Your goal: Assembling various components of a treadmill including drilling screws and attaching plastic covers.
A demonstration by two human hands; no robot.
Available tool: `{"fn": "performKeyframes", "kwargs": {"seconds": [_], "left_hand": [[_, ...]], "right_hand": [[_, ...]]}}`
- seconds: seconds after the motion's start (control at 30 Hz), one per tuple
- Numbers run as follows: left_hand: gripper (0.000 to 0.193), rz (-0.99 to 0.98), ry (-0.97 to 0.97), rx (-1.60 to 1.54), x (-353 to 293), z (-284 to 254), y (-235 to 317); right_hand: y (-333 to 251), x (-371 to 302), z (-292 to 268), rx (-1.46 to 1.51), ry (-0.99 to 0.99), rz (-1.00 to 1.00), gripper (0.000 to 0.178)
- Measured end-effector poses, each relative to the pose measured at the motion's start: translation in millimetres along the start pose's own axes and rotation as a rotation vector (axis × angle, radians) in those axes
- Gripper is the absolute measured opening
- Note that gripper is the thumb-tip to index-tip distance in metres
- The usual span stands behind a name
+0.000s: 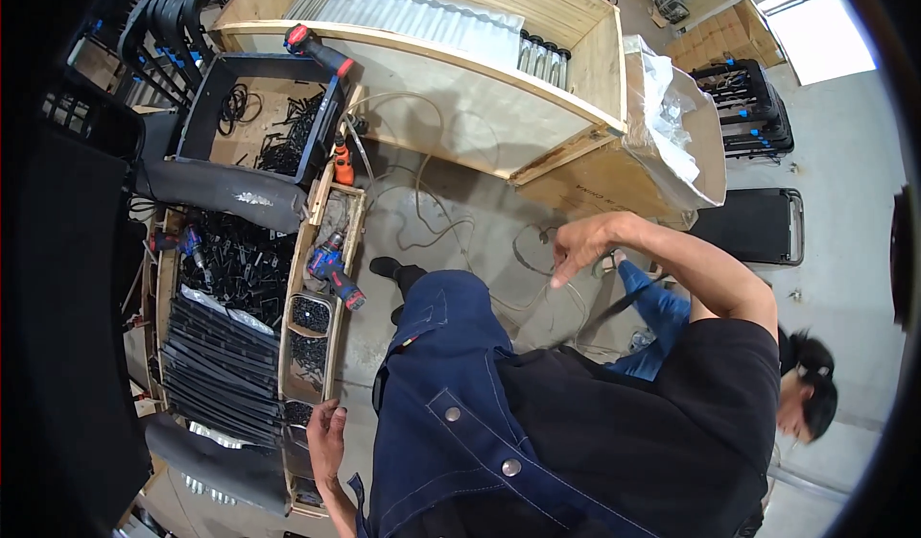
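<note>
My left hand (328,439) is beside the wooden tray (329,346) at the left, close to a small cup of dark screws (298,413). Its fingers are loosely bent and slightly apart, with nothing visible in them. Out over the floor at the right, my right hand (581,246) points downward with its fingers drawn together. Whatever it may hold is too small or hidden to make out. A blurred black strip (609,317) lies below it, near a co-worker's blue trousers (654,327). Black strips (221,365) lie stacked left of the tray.
Cordless drills (332,269) and an orange-handled tool (342,162) lie along the bench. A dark crate (321,140) holds black parts. Ahead stands a long wooden crate (432,106) of metal tubes. Hoses (432,240) trail over the floor. A co-worker's head (814,384) is at the right.
</note>
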State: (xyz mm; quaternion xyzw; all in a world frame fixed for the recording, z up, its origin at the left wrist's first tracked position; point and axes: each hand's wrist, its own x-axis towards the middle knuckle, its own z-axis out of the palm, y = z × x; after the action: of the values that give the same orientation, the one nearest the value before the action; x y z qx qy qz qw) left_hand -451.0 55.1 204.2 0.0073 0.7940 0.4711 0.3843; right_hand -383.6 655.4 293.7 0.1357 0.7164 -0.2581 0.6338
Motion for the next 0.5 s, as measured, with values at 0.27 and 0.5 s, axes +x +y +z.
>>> {"fn": "performKeyframes", "kwargs": {"seconds": [0.27,0.5], "left_hand": [[0.036,-0.049,-0.096,-0.007,5,7,-8],[0.031,0.011,-0.081,0.063,11,0,9]], "right_hand": [[11,-51,-6,0.157,0.433,-0.204,0.050],[4,-87,8,-0.102,0.585,0.000,0.050]]}}
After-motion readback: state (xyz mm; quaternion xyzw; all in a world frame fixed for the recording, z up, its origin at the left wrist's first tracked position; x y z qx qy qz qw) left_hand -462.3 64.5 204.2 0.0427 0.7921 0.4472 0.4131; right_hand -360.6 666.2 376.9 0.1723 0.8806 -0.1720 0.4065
